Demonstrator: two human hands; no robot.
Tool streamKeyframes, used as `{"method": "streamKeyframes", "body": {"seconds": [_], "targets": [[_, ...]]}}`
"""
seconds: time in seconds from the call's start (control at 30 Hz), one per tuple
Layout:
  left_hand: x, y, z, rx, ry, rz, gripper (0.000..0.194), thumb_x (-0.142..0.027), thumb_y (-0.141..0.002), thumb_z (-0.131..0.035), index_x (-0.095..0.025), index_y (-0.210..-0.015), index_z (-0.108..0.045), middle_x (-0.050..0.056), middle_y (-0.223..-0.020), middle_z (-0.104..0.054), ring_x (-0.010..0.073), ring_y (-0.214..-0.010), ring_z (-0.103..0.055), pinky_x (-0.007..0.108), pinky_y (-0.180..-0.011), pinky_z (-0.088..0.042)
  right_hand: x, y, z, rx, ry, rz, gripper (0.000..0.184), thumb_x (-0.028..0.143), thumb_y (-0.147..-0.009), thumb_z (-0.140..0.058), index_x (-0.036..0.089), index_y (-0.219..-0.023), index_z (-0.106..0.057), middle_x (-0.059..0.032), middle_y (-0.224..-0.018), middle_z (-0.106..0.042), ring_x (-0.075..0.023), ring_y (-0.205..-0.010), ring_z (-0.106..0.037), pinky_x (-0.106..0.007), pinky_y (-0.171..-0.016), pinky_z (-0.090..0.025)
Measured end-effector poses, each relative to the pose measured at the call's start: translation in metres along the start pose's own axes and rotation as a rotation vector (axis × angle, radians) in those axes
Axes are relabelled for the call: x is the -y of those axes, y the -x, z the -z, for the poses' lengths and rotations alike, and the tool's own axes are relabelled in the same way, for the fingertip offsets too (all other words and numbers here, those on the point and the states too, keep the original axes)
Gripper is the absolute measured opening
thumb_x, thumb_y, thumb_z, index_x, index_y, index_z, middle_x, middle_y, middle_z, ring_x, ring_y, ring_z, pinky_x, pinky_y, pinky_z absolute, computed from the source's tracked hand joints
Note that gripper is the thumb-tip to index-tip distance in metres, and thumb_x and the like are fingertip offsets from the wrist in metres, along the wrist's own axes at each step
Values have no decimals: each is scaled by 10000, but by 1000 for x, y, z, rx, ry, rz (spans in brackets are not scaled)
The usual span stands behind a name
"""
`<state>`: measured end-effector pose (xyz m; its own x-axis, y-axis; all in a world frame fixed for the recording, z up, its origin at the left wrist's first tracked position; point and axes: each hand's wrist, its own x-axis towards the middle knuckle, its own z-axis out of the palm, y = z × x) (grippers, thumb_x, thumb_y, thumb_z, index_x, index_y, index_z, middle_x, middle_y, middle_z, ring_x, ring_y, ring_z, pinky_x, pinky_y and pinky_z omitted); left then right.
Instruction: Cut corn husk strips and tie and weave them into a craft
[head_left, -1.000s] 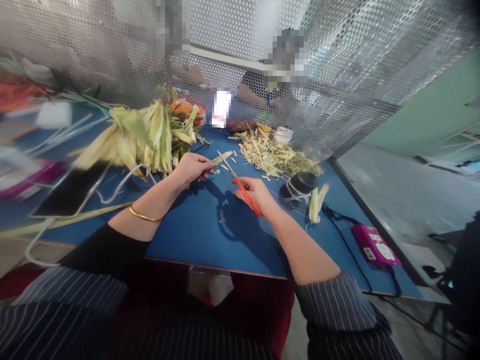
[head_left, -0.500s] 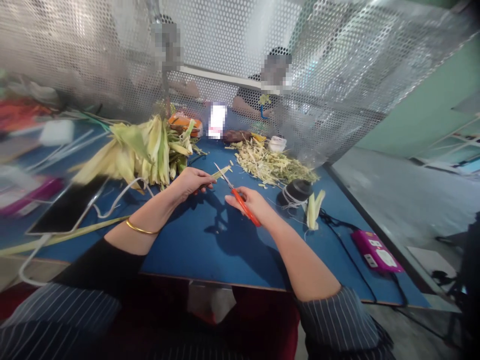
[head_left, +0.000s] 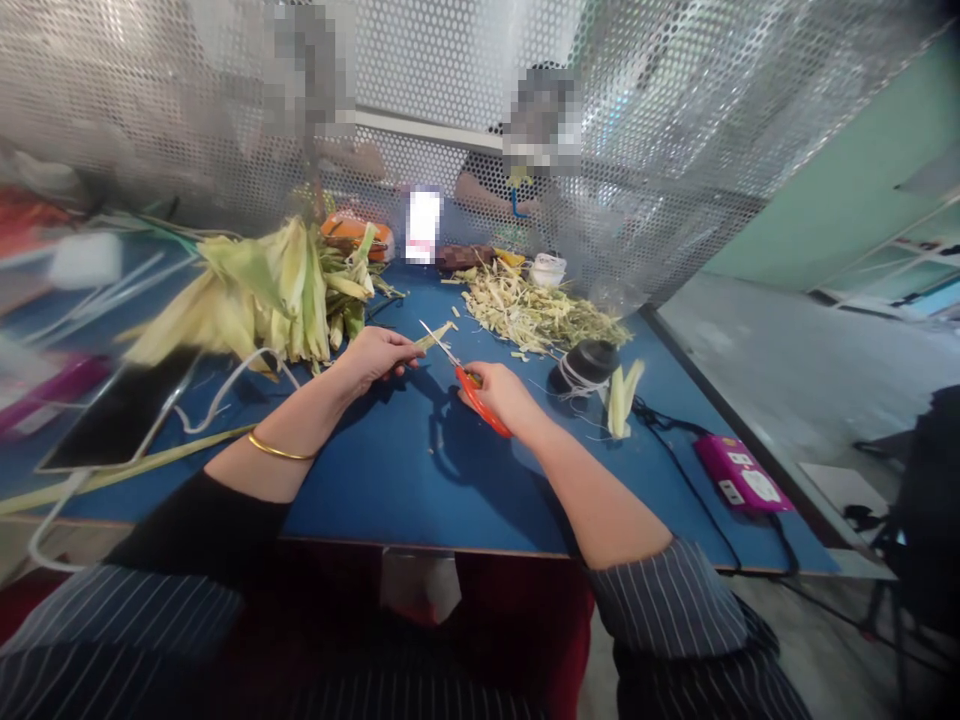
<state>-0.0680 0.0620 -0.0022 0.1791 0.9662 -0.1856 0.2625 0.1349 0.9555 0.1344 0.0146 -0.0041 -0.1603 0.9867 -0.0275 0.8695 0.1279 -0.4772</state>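
Observation:
My left hand (head_left: 381,357) pinches a narrow strip of corn husk (head_left: 433,338), whose free end points up and to the right. In my right hand (head_left: 499,395) is a pair of scissors (head_left: 484,404) with red handles, fingers wrapped round them. The blades slant up-left and their tips are at the husk strip; whether they touch it I cannot tell. Behind my left hand lies a pile of pale green corn husks (head_left: 262,280). Beyond the scissors is a heap of cut husk scraps (head_left: 517,305).
A black spool of thread (head_left: 585,366) and a husk piece (head_left: 622,398) lie right of my right hand. Farther right is a purple box (head_left: 742,473) with black cables. A phone (head_left: 120,410) with a white cable lies left. Behind a perforated screen (head_left: 450,60) sit two people.
The scissors have opened and closed slightly near the husk strip, which stays in my left hand. The view has shifted a little; both hands keep nearly the same place over the table.

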Motion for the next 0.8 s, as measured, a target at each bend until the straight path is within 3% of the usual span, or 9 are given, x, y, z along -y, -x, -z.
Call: {"method": "streamKeyframes", "body": {"seconds": [0.8], "targets": [[6, -3, 1, 50, -38, -5, 165, -285, -695, -734, -134, -647, -687, 47, -629, -652, 45, -416, -440, 181, -365, -251, 7, 5, 10, 57, 53, -31, 219, 346, -723, -602, 203, -861, -695, -5, -625, -595, -111, -527, -423, -244, -537, -283]]}}
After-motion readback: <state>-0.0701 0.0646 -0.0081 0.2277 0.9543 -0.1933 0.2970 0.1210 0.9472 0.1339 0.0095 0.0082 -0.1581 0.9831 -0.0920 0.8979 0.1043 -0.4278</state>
